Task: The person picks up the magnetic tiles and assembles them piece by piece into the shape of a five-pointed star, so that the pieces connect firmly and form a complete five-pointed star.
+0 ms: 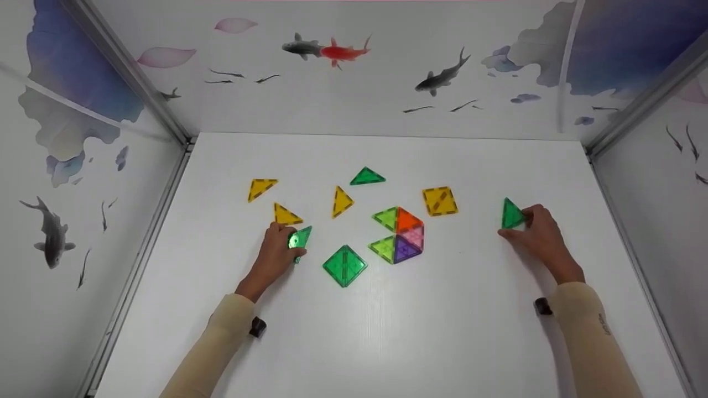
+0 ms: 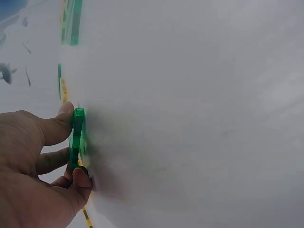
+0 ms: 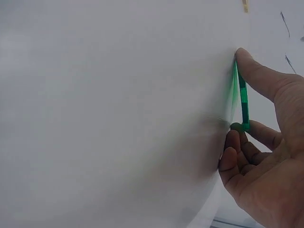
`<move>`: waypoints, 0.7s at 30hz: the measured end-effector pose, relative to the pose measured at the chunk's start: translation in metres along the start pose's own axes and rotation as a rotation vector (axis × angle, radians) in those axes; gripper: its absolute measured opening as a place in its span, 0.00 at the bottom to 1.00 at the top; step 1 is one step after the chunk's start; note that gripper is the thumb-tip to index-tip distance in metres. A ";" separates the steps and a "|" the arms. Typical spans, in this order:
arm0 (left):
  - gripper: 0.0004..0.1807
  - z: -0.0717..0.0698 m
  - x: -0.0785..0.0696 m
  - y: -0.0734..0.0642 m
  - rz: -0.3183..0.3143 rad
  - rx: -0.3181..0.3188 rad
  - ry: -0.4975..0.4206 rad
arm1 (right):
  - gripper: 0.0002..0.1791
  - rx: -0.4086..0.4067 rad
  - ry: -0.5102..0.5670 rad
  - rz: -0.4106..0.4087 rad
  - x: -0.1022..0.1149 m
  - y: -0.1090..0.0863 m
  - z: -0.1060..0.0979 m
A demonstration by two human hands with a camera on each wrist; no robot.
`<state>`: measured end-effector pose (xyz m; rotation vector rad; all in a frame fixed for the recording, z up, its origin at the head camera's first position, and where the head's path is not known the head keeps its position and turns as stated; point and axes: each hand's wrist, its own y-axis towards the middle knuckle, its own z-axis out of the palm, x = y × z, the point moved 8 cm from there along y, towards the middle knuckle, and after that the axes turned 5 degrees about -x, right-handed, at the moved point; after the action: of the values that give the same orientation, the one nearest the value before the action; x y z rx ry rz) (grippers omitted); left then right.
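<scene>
my left hand (image 1: 272,251), left of centre in the head frame, pinches a green tile (image 1: 301,236) between thumb and fingers, the tile tilted up on edge. just above those fingers lies a yellow triangle (image 1: 285,214), with a second yellow one (image 1: 260,188) toward the upper left.

my right hand (image 1: 543,235), at the right of the frame, has its thumb and fingers clamped on a green triangle (image 1: 512,214), well apart from the other pieces. in the right wrist view that piece stands up on edge near the white table (image 1: 442,331).

near the middle, lime, orange-red, pink and purple triangles touch in a cluster (image 1: 408,250) whose gap faces left. a green diamond (image 1: 336,266) made of two halves lies at its lower left, a third yellow triangle (image 1: 342,203) at its upper left, another green piece (image 1: 367,177) above that, and a yellow square (image 1: 433,205) at its upper right.
</scene>
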<state>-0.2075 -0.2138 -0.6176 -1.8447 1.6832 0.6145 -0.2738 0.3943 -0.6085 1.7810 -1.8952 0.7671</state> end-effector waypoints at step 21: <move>0.11 -0.035 -0.004 0.004 -0.029 0.013 -0.189 | 0.24 -0.182 0.228 0.095 -0.013 -0.010 -0.018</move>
<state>-0.2129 -0.2349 -0.5899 -1.7402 1.5310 0.7395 -0.2639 0.4158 -0.6024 1.4392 -1.8430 0.7676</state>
